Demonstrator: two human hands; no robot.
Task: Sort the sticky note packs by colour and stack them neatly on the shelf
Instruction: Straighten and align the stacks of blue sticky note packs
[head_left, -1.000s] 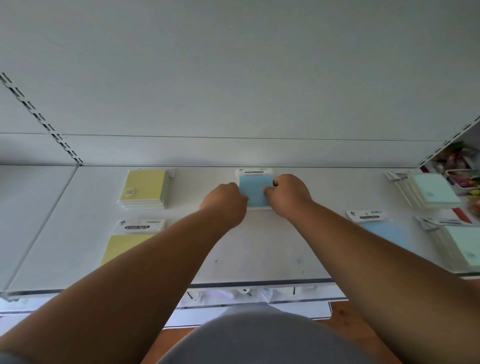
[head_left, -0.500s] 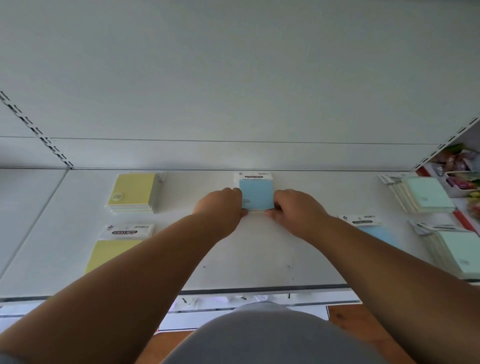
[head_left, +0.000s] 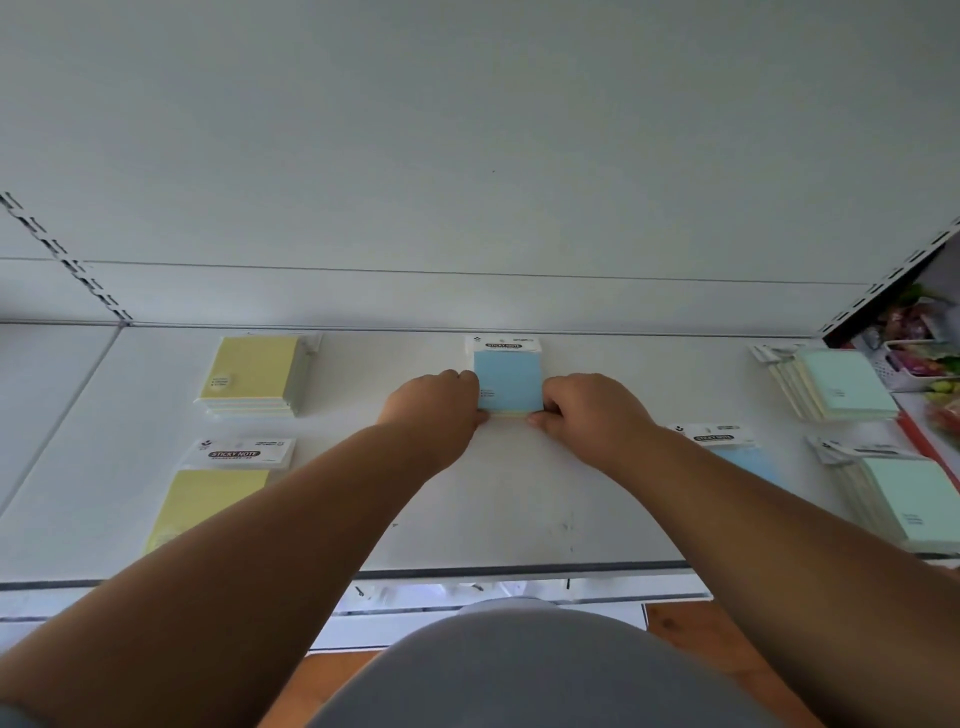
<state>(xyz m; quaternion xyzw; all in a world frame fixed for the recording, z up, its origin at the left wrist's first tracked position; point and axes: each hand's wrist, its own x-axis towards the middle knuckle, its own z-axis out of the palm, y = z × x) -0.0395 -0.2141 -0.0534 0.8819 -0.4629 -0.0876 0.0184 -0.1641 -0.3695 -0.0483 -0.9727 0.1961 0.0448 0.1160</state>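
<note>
Nearest the camera, a grey-clad torso (head_left: 519, 670) filled the bottom of the view, and two bare forearms reached forward from it over the front edge of the white shelf (head_left: 519, 519).

On the near left of the shelf lay a single yellow pack (head_left: 208, 499) with a white "STICKY NOTE" header, partly hidden by the left forearm. On the near right a blue pack (head_left: 737, 452) lay just beyond the right forearm, and further right a pile of mint-green packs (head_left: 909, 499) sat at the shelf's edge.

Towards the middle of the shelf the two hands met the blue stack (head_left: 508, 382) from either side. The left hand (head_left: 436, 405) had its fingers curled against the stack's left edge; the right hand (head_left: 587, 405) was curled the same way against the right edge, thumb tip at the near corner — both gripped the stack between them. The stack rested flat on the shelf, its white header pointing towards the back wall, and a pale yellowish strip showed along its near bottom edge.

Further back on the left stood a stack of yellow packs (head_left: 254, 374), well apart from the hands. At the far right a second pile of mint-green packs (head_left: 836, 384) was fanned slightly, and beyond it a white basket (head_left: 904, 369) held colourful items too blurred to tell.
</note>
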